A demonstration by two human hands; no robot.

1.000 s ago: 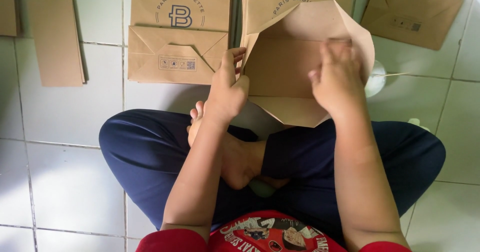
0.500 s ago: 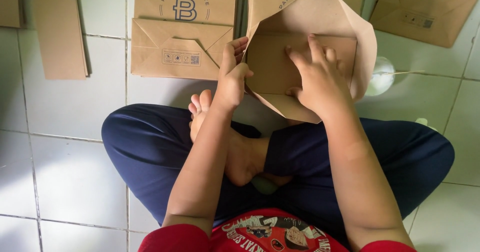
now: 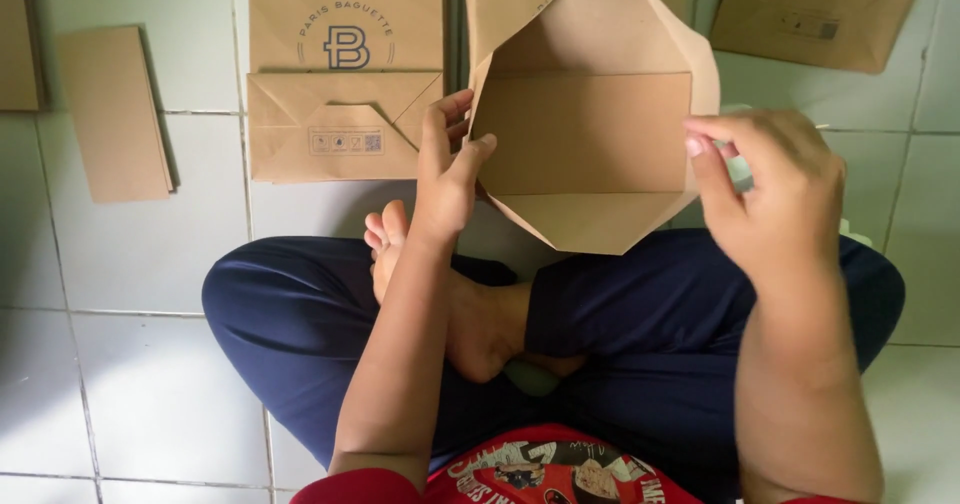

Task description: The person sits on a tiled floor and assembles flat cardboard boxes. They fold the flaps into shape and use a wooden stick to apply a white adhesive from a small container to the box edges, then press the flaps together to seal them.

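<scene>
You hold a brown paper bag up over your crossed legs, its bottom opened into a flat-sided, roughly octagonal mouth facing you, with a rectangular cardboard insert lying across the inside. The insert's long axis runs left to right; the bag's body stretches away from you toward the far edge of the tiled floor.

Your left hand pinches the bag's left rim, thumb on the inside and fingers curled behind it. Your right hand sits at the right rim with fingers bent and loosely spread; you cannot tell whether it actually grips the paper.

One finished bag lies flat on the floor just left of the held one, folded bottom toward you. Another flat bag lies at the far right corner. One narrow cardboard piece lies near the left edge.
</scene>
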